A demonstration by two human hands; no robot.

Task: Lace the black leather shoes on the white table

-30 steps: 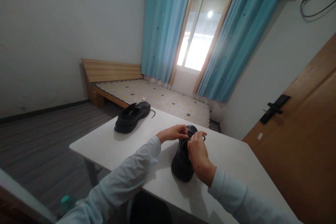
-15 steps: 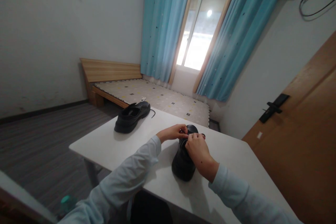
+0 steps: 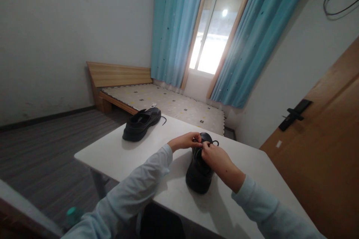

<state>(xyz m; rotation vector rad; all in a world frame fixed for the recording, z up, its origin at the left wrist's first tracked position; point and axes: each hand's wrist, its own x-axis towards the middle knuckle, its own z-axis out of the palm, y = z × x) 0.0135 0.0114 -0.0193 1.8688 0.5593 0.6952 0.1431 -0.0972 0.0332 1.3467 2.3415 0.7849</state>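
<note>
A black shoe (image 3: 198,177) stands on the white table (image 3: 238,201), its toe pointing away from me. Over its lacing my left hand (image 3: 186,141) comes in from the left with fingers pinched together. From the right, my right hand (image 3: 215,156) meets it, thumb and fingers closed at the same spot. A loop of black shoelace (image 3: 215,143) sticks out just beyond the right hand. The lace between my fingertips is mostly hidden by them. Further left on the table sits the other black shoe (image 3: 137,129), untouched, with a lace end trailing at its toe.
Behind the table is a bed (image 3: 174,101) with a patterned mattress and a wooden headboard (image 3: 120,75). A wooden door (image 3: 322,149) with a black handle is at the right. A green-capped bottle (image 3: 73,214) shows at the lower left.
My right hand has shifted slightly right and turned, its fingers drawn into a tighter pinch. The lace loop beside it shows more now. My left hand stays nearly in place.
</note>
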